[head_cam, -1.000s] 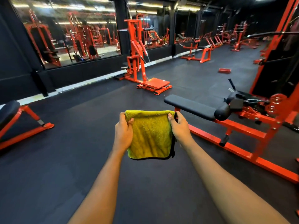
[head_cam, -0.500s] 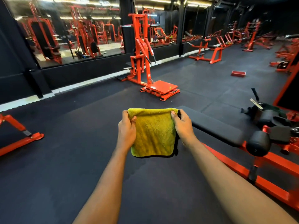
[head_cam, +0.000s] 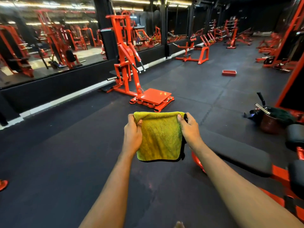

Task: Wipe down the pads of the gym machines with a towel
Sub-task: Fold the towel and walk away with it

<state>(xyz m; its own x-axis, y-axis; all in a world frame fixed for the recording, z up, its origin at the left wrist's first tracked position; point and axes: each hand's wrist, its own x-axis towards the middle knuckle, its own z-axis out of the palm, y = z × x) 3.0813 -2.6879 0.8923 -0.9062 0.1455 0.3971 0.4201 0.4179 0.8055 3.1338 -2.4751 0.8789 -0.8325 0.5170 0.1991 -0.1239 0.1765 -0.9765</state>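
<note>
A folded yellow-green towel with a black edge hangs in front of me at chest height. My left hand pinches its top left corner and my right hand pinches its top right corner. Just right of my right forearm lies a long black bench pad on an orange frame; the towel hangs above and left of its near end, apart from it. Round black roller pads sit at the bench's far right end.
An orange standing machine with a flat foot plate stands ahead on the black rubber floor. A brown basket with dark cloths sits on the floor at right. A small red tray lies farther back. Mirrors and more orange machines line the walls.
The view has moved forward and right, so the bench pad is now closer and lower right. Both hands keep holding the towel the same way.
</note>
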